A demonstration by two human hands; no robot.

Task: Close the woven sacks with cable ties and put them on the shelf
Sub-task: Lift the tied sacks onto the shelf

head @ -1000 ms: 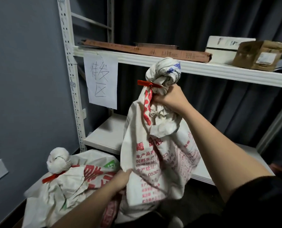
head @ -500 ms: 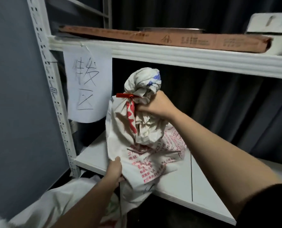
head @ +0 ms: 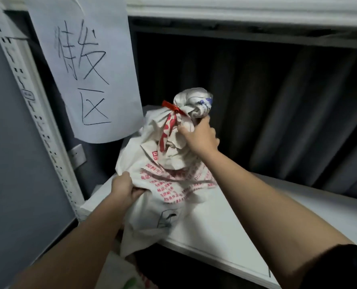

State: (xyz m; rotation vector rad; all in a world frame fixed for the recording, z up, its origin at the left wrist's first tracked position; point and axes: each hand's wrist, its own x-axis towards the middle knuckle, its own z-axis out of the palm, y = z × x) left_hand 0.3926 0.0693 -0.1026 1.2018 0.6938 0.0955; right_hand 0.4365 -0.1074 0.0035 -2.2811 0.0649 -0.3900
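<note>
A white woven sack (head: 169, 176) with red print sits on the left end of the lower white shelf board (head: 231, 230), its bottom corner hanging over the front edge. A red cable tie (head: 172, 107) cinches its twisted neck. My right hand (head: 200, 136) grips the bunched neck just below the tie. My left hand (head: 124, 185) grips the sack's lower left side. A second sack (head: 123, 276) shows only as a white corner at the bottom, below the shelf.
A handwritten paper sign (head: 90, 71) hangs from the upper shelf edge (head: 246, 9) beside the perforated white upright (head: 37, 122). A dark curtain (head: 277, 105) backs the shelf. A grey wall (head: 17, 184) stands at left. The shelf board extends to the right of the sack.
Both hands carried the tied sack from mid-air forward and down onto the lower shelf. The view moved closer to the shelf, and the other sack dropped nearly out of sight.
</note>
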